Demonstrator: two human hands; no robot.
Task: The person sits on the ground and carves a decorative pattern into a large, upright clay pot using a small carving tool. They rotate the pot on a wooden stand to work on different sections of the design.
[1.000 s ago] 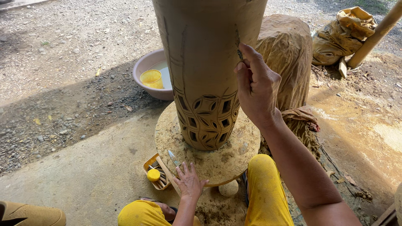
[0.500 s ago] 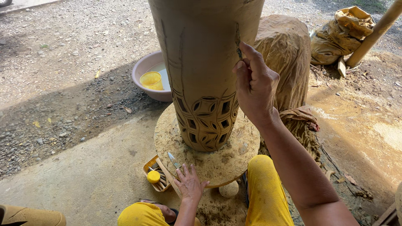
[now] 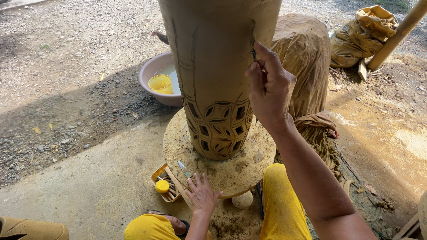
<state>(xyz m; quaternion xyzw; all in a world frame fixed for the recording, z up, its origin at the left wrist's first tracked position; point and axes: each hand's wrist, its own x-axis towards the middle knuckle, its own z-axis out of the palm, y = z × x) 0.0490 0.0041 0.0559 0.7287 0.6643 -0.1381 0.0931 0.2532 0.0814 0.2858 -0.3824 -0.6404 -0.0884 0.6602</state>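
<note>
Right hand (image 3: 269, 89) barely shifted, fingers pinching thin tool on clay vase (image 3: 218, 66); left hand (image 3: 202, 195) spread flat on round turntable (image 3: 231, 171).

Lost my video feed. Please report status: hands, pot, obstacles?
Right hand pinches carving tool against clay pot. Left hand flat on round board. Nothing blocking.

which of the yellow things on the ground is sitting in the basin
The yellow cup: it stands open-topped inside the pink basin behind the tall clay vase. The small yellow round lid lies in the tool tray instead.
</note>
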